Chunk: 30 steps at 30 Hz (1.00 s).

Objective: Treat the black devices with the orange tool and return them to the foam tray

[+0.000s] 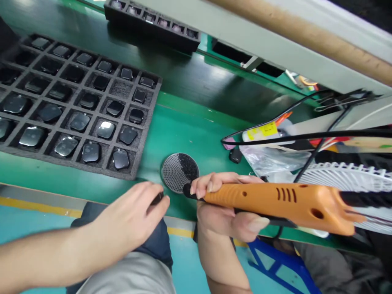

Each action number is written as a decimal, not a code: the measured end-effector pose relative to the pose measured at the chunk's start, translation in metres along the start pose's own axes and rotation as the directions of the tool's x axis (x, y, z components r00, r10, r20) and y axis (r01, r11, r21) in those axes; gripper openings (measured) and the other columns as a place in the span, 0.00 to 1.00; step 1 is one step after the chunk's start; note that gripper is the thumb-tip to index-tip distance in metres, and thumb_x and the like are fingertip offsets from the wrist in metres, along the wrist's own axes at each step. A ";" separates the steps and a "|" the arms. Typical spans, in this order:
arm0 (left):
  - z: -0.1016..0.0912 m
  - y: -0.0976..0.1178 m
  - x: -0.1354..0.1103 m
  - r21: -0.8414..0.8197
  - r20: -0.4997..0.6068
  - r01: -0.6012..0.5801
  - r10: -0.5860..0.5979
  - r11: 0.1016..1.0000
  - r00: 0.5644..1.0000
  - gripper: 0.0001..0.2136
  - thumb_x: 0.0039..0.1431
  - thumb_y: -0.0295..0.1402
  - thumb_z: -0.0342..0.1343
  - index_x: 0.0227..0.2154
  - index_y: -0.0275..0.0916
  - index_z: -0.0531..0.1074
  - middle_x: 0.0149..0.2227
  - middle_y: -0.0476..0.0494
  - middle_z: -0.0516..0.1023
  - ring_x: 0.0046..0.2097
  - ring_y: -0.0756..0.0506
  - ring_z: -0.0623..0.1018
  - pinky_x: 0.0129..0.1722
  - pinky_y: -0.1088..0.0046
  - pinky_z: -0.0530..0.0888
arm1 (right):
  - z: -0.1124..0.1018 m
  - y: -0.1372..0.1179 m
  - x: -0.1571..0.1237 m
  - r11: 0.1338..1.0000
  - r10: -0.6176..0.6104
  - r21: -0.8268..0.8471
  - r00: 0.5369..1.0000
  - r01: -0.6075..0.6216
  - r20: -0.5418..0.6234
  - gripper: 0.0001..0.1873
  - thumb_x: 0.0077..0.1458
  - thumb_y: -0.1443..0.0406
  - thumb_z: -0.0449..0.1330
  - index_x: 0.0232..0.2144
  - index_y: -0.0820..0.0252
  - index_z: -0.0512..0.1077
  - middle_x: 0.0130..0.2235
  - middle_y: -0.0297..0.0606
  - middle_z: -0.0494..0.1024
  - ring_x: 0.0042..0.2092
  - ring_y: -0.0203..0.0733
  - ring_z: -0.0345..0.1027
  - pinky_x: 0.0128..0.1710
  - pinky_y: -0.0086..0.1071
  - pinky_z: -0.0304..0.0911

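My left hand (pixel 137 210) is closed, with a small dark object (pixel 157 199) pinched between thumb and fingers; most of it is hidden. My right hand (pixel 228 200) wraps round an orange handheld tool (pixel 260 200) with vent slots and a black tip. The tip points left, at the near edge of a round grey perforated disc (pixel 176 173); I cannot tell whether they touch. Part of the disc is covered with black. To the left, a dark foam tray (pixel 136 163) holds black, rounded-square, watch-like pieces (pixel 106 129) in its compartments.
A second foam tray (pixel 153 30) stands behind. On the right are a black cable (pixel 306 139), a labelled white bottle (pixel 260 131), a clear plastic bag (pixel 272 160), a small black piece (pixel 235 155) and a white fan guard (pixel 346 177). A blue stool (pixel 281 265) stands below the green table (pixel 196 118).
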State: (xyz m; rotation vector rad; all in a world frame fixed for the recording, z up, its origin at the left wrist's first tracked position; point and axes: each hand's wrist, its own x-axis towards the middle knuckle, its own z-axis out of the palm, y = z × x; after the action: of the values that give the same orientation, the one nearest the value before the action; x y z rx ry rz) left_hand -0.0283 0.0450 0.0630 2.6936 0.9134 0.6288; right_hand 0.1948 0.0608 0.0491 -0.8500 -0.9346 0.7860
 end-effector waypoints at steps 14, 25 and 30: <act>0.063 0.007 -0.029 -0.133 -0.212 0.191 -0.216 0.973 0.953 0.10 0.71 0.27 0.63 0.51 0.46 0.82 0.50 0.41 0.84 0.51 0.40 0.80 0.55 0.53 0.76 | 0.027 -0.035 -0.025 0.988 0.152 -0.021 0.978 -0.150 0.141 0.30 0.67 0.33 0.54 0.53 0.44 0.75 0.36 0.30 0.75 0.31 0.41 0.72 0.31 0.44 0.72; 0.063 0.007 -0.027 -0.163 -0.223 0.197 -0.231 0.967 0.947 0.08 0.73 0.28 0.60 0.50 0.44 0.81 0.48 0.41 0.83 0.51 0.40 0.79 0.55 0.55 0.74 | 0.034 -0.027 -0.028 0.994 0.111 -0.018 0.982 -0.110 0.151 0.27 0.72 0.39 0.50 0.53 0.48 0.74 0.35 0.31 0.75 0.30 0.41 0.71 0.29 0.43 0.70; 0.067 0.006 -0.026 -0.177 -0.225 0.191 -0.229 0.966 0.947 0.08 0.74 0.28 0.59 0.50 0.42 0.81 0.48 0.41 0.83 0.51 0.39 0.78 0.55 0.54 0.72 | 0.030 -0.023 -0.033 0.993 0.100 -0.085 0.977 -0.085 0.188 0.25 0.69 0.39 0.57 0.57 0.43 0.70 0.36 0.30 0.74 0.31 0.41 0.71 0.31 0.44 0.72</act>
State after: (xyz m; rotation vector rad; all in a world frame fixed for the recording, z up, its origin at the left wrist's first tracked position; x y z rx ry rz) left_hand -0.0130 0.0188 -0.0024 2.3774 1.1439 0.9545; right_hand 0.1595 0.0304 0.0682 -0.9004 -1.1078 0.9299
